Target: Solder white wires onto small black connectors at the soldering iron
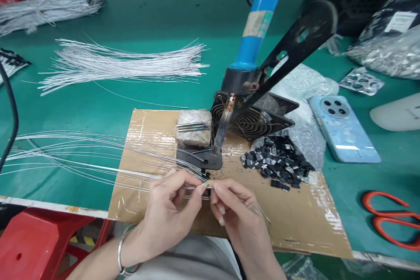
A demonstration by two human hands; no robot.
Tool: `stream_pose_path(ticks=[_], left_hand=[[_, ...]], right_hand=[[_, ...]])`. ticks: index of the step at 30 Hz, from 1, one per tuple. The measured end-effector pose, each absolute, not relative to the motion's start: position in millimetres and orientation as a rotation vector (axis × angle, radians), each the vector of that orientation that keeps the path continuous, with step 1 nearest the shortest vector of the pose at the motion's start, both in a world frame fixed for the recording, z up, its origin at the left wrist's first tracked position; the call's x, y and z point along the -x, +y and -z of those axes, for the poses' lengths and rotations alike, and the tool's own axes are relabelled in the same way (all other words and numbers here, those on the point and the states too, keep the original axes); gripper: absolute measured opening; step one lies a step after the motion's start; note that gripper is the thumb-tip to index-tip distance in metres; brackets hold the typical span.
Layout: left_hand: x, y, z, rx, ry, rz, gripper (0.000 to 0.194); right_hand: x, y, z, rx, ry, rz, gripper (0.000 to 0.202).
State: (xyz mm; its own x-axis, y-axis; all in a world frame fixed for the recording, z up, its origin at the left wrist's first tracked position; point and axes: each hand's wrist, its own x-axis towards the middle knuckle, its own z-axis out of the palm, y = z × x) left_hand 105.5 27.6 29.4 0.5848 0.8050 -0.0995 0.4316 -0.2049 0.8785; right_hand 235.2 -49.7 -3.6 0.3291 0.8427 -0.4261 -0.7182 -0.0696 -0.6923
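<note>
The left hand (172, 216) pinches one of the thin white wires (131, 172), which fan out from it towards nine o'clock. At its three o'clock, the right hand (241, 212) presses its fingertips together, their exact grip hidden; black plastic connectors (282, 162) lie heaped at two o'clock.
</note>
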Motion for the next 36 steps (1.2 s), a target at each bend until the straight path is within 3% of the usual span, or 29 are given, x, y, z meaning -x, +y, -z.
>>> stream_pose_path(ticks=[36], left_hand=[[-113.6, 18.5, -19.8, -1.642, 1.022, -0.622, 0.019]], right_hand=[[-227.5, -45.3, -2.9, 1.05, -0.049, -1.201, 0.019]])
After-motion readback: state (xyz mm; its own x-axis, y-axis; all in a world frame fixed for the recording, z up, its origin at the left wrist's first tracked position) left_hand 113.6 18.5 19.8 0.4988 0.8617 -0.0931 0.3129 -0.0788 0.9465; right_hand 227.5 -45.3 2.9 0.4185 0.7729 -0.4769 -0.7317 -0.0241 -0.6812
